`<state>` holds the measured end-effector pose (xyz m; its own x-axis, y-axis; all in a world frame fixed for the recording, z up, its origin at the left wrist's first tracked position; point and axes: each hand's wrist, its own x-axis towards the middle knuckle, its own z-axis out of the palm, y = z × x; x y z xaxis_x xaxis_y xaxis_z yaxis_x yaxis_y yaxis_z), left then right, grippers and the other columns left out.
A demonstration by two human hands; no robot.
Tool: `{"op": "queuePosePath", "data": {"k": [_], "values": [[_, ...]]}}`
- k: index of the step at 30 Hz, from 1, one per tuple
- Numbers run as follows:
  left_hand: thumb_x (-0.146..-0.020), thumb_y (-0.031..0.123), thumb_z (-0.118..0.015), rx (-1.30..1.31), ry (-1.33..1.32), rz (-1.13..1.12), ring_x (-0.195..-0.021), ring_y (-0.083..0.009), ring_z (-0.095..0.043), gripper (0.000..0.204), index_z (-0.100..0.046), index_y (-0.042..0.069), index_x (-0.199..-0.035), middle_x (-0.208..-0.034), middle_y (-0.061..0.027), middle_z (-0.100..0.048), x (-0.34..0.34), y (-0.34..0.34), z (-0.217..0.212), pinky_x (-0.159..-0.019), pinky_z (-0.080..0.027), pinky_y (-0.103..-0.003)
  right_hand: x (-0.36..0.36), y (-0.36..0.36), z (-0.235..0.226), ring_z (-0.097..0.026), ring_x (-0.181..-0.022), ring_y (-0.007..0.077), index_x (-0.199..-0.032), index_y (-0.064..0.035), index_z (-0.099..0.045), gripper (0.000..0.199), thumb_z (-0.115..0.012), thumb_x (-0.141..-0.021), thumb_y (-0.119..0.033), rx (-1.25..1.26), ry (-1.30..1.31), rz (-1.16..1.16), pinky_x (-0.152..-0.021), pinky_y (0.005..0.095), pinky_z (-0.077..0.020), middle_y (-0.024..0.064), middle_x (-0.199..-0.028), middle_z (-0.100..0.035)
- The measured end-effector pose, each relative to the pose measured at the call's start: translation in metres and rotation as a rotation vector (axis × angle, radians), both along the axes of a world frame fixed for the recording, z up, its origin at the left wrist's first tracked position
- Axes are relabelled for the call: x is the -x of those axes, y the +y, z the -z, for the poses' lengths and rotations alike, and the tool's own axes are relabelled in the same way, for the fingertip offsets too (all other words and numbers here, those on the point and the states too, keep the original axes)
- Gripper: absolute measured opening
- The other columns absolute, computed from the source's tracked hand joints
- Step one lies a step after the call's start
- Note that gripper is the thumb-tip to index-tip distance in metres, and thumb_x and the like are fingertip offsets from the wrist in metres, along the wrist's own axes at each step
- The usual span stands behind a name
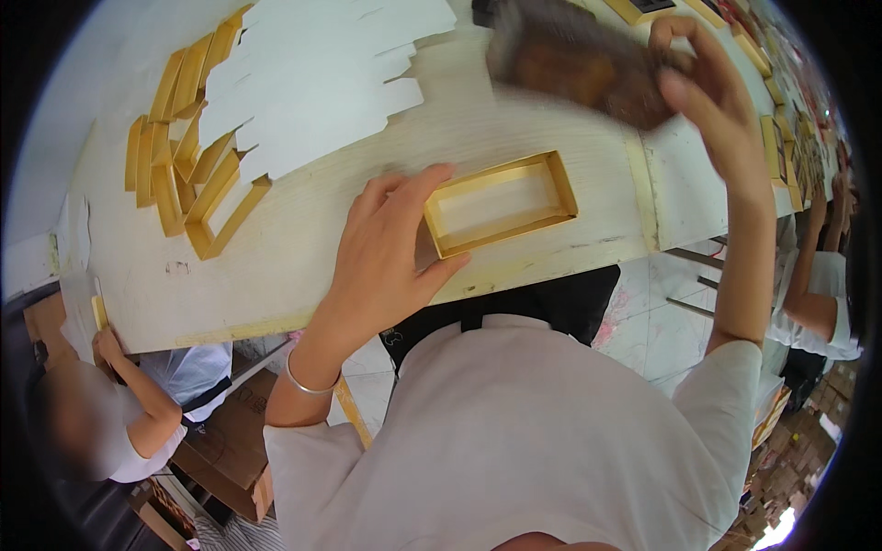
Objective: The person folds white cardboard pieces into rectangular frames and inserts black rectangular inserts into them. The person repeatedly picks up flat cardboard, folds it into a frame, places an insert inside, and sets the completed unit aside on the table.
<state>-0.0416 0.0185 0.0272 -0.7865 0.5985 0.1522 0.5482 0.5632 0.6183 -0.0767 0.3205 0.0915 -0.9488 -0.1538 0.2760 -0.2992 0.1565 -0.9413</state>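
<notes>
A shallow gold tray (501,204), rectangular with thin upright walls and a pale, bare bottom, lies flat and open-side up near the front edge of the light wooden table, its long side running slightly uphill to the right. The left hand (390,253) rests on its left end, thumb against the near corner and fingers spread along the far one. The right hand (707,92) holds a dark brown, motion-blurred block (574,60) in the air, well beyond the tray and tilted down to the right.
</notes>
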Motion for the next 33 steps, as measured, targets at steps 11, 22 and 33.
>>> {"op": "queuePosePath", "data": {"k": [11, 22, 33], "values": [[-0.071, 0.009, -0.074, -0.115, -0.35, 0.12, -0.088, -0.0245, -0.056, 0.073, -0.042, 0.012, -0.137, -0.122, -0.0092, -0.053, 0.012, 0.017, -0.008, -0.073, -0.049, -0.031, -0.044, -0.054, 0.033, -0.057, -0.074, 0.0269, -0.099, -0.0048, -0.059, 0.021, -0.062, -0.089, -0.024, -0.867, -0.034, -0.096, -0.063, 0.0353, -0.0462, 0.0146, -0.098, -0.055], [-0.072, 0.006, -0.073, -0.078, -0.494, 0.219, -0.094, -0.0194, -0.054, 0.068, -0.047, 0.012, -0.135, -0.121, -0.0063, -0.052, 0.03, 0.012, -0.017, -0.072, -0.047, -0.026, -0.054, -0.018, 0.036, -0.06, -0.088, 0.0299, -0.097, 0.0091, -0.063, 0.036, -0.066, -0.065, -0.007, -1.049, 0.916, -0.329, -0.073, 0.0328, -0.0519, 0.0203, -0.106, -0.059], [-0.067, -0.003, -0.072, -0.036, -0.533, 0.279, -0.101, -0.0224, -0.054, 0.071, -0.049, 0.011, -0.133, -0.121, -0.0072, -0.052, 0.041, 0.006, -0.021, -0.071, -0.051, -0.029, -0.053, -0.026, 0.044, -0.062, -0.092, 0.0279, -0.092, 0.0081, -0.065, 0.028, -0.068, -0.068, -0.006, -1.018, 0.997, -0.406, -0.081, 0.0331, -0.0542, 0.0242, -0.112, -0.058]]}}
